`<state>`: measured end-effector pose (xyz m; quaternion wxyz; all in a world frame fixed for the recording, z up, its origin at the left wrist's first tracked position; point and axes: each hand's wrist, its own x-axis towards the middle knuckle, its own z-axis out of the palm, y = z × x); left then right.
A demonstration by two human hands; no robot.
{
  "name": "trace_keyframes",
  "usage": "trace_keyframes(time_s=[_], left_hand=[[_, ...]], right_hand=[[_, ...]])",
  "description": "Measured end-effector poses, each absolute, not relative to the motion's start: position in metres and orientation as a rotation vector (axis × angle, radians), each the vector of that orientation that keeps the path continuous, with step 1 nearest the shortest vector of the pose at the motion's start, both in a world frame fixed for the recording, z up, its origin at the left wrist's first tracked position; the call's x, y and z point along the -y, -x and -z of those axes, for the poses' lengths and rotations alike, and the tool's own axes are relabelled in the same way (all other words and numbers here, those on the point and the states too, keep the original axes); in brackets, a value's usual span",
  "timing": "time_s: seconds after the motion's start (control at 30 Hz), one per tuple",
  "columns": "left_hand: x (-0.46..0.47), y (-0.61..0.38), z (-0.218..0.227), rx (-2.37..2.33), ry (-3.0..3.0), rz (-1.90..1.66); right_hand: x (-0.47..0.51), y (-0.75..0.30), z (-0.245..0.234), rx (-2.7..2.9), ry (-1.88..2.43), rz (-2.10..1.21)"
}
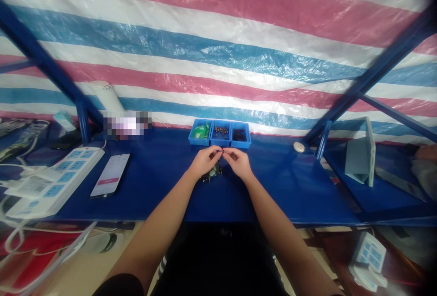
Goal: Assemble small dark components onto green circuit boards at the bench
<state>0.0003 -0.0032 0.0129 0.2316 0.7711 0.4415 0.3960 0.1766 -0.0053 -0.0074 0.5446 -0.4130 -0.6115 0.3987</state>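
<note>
My left hand (206, 159) and my right hand (237, 161) meet over the middle of the blue table, thumbs and fingertips pinched close together. Between the fingertips is a tiny dark piece, too small to name. Beneath my hands lies a small dark green heap (213, 174) with brassy bits, partly covered by my left hand. Just beyond my fingers three blue bins stand side by side: the left bin (199, 142) holds a green plastic bag, the middle bin (220, 143) small brownish metal-looking parts, the right bin (241, 144) thin black pieces.
On the left lie a phone (109, 176) and a white power strip (56, 182) with cables. A round cream-coloured object (299, 147) sits at the right, near the blue frame post (323, 140). Past it stands a propped tablet-like device (370, 152). Striped sheeting (218, 68) hangs behind.
</note>
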Motion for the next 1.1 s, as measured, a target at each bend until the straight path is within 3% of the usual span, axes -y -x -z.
trace_keyframes(time_s=[1.1], left_hand=[[0.001, 0.0017, -0.0126, -1.244, -2.21, -1.029]], right_hand=[[0.0047, -0.1774, 0.0066, 1.404, 1.01, -0.998]])
